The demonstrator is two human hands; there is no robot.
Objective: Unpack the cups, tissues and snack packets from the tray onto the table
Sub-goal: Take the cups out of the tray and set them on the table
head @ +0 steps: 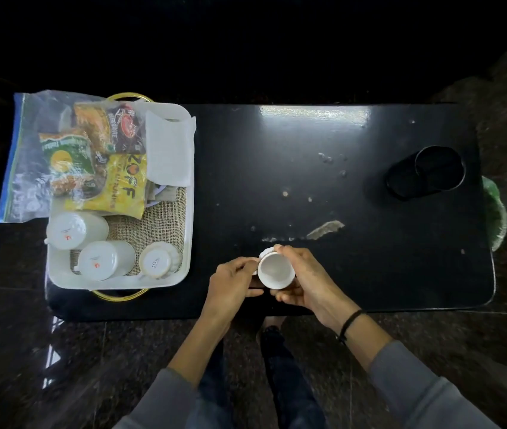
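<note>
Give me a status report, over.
Left hand, right hand both grip one white cup, near table edge. Three cups, tissues, snack packets in tray. Crumbs on table, nothing blocking.

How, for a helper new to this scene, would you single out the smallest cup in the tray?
The white tray sits at the table's left end. In its near right corner sits the small cup, upside down; unlike the two taller smooth cups, it is fluted.

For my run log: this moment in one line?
left hand, right hand: hold white cup | tray: three cups, tissues, snack packets remain
</note>
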